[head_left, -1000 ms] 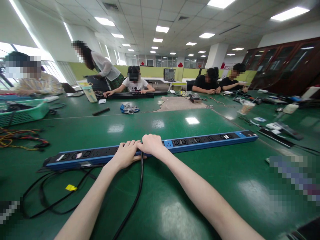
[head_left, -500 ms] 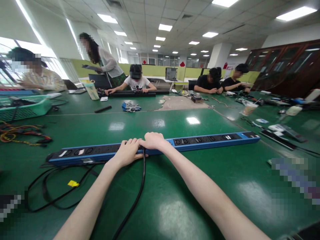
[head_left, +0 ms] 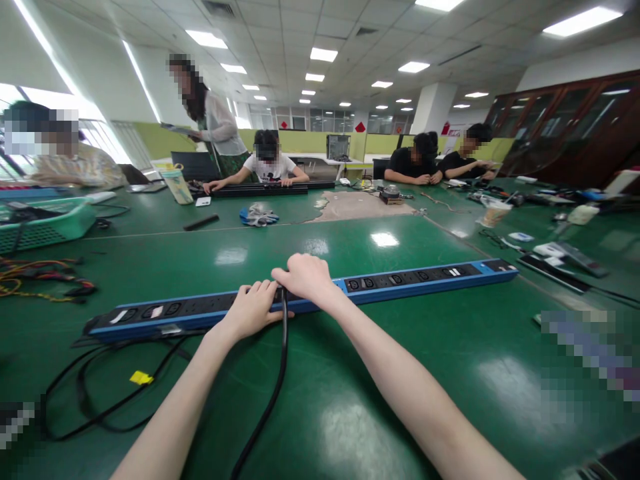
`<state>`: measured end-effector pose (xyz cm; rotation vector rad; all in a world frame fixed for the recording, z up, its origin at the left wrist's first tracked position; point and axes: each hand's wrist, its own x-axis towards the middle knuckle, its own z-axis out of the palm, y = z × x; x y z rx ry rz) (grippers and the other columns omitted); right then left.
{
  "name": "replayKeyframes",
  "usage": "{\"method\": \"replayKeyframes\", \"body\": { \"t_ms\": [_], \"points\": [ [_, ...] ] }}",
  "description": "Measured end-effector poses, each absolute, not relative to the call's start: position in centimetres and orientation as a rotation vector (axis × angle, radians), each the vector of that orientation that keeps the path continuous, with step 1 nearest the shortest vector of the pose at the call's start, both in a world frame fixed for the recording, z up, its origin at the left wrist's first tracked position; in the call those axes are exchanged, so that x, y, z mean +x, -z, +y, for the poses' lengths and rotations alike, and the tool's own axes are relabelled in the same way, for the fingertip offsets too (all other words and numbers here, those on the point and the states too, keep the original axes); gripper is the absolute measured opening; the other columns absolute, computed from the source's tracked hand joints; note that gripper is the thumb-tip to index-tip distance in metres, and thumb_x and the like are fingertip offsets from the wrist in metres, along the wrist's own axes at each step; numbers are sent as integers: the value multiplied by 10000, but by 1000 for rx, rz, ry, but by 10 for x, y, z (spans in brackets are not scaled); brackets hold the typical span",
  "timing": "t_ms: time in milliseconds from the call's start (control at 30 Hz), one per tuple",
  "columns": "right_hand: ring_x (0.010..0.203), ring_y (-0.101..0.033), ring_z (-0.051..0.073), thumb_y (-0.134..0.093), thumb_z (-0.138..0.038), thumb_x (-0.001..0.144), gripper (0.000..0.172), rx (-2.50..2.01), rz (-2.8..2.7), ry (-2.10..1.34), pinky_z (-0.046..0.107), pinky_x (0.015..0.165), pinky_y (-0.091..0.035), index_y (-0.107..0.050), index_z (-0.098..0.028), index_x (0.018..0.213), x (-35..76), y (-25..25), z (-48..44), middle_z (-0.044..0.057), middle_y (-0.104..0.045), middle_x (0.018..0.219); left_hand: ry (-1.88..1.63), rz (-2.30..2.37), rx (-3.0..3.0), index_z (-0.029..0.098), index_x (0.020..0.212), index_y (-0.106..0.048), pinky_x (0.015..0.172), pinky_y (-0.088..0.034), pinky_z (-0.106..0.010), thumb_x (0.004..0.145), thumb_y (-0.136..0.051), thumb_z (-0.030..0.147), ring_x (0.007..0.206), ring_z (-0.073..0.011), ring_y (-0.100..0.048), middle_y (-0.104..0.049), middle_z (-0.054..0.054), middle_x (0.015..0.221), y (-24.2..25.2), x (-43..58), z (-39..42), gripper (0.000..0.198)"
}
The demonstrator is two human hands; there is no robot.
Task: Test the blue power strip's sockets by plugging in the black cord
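Note:
A long blue and black power strip (head_left: 410, 280) lies across the green table (head_left: 350, 400) in front of me. My left hand (head_left: 253, 308) rests on its middle, fingers curled over the top. Just to the right, my right hand (head_left: 303, 275) is closed in a pinch above the strip, gripping the plug end of a thick black cable (head_left: 273, 393) that runs down toward me. The plug itself is hidden under my fingers.
Thin black cords with a yellow tag (head_left: 141, 378) loop at the left. Coloured wires (head_left: 35, 280) and a green basket (head_left: 47, 227) sit further left. Several people work at the far side. Tools and a cup (head_left: 493, 215) lie at the right.
My right hand has lifted slightly above the strip, still holding the cable end. My left hand stays on the strip. The standing person at the back has straightened up.

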<state>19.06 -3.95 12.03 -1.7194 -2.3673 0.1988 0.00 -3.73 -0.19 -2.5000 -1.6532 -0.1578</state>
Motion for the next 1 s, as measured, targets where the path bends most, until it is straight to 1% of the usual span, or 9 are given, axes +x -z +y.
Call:
{"method": "replayKeyframes", "body": {
  "t_ms": [67,167,300,400,533,667,733,833,1000],
  "points": [
    [1053,-744,286,-432,-569,1044,533,-1628,-2280,-141,325,854,-526,-805,-189,1071,202,-138,-40,145,-804,1069,168,-1649,-2495,155,1438,-555,1045,-401,-500,983,-513,725,1264,-376,-587,-649,-213,1377,4,-1,-36,731],
    [992,-739,264,-397,-577,1059,540,-1580,-2218,-108,300,820,-504,-786,-206,1008,230,-155,-37,95,-795,973,199,-1651,-2501,167,1512,-502,1057,-399,-497,966,-522,754,1301,-377,-574,-624,-211,1436,6,-1,-36,803],
    [721,-731,173,-479,-503,1049,435,-1580,-2198,-352,252,743,-485,-753,-180,951,275,-152,-27,56,-781,853,214,-1681,-2500,180,1562,-465,1056,-399,-486,935,-523,804,1293,-375,-585,-624,-201,1446,5,-1,-36,886],
    [621,-712,141,-525,-450,1044,367,-1590,-2141,-517,238,711,-487,-736,-167,943,304,-142,-21,54,-787,836,208,-1696,-2512,188,1562,-473,1050,-401,-473,932,-510,816,1283,-371,-592,-637,-195,1428,5,-1,-35,890],
    [618,-720,158,-534,-460,1045,380,-1685,-2071,-646,243,689,-503,-742,-150,972,329,-126,-18,73,-778,766,216,-1701,-2521,194,1562,-477,1054,-400,-472,925,-506,823,1282,-367,-594,-644,-192,1422,5,-2,-34,896],
    [671,-721,185,-574,-503,998,400,-1780,-2178,-474,260,704,-497,-757,-176,857,335,-107,-14,69,-753,695,229,-1700,-2525,195,1561,-484,1075,-390,-487,927,-507,819,1293,-365,-592,-641,-188,1436,5,-1,-34,890],
    [754,-736,209,-584,-512,976,399,-1786,-2276,-347,277,729,-498,-757,-200,796,332,-97,-11,75,-770,751,229,-1700,-2524,192,1564,-483,1073,-393,-486,927,-504,821,1296,-366,-591,-641,-184,1436,4,-1,-34,895],
    [877,-751,257,-601,-502,948,375,-1810,-2356,-210,312,774,-512,-766,-220,765,325,-87,-7,95,-789,847,221,-1704,-2521,191,1569,-482,1071,-397,-482,925,-500,825,1292,-368,-595,-641,-178,1435,4,0,-34,904],
    [935,-756,289,-587,-507,939,377,-1838,-2382,-159,353,821,-529,-793,-214,822,314,-78,-8,135,-798,927,220,-1701,-2516,193,1570,-481,1074,-396,-481,924,-506,819,1302,-367,-593,-642,-182,1438,5,1,-33,901]
  ]
}}
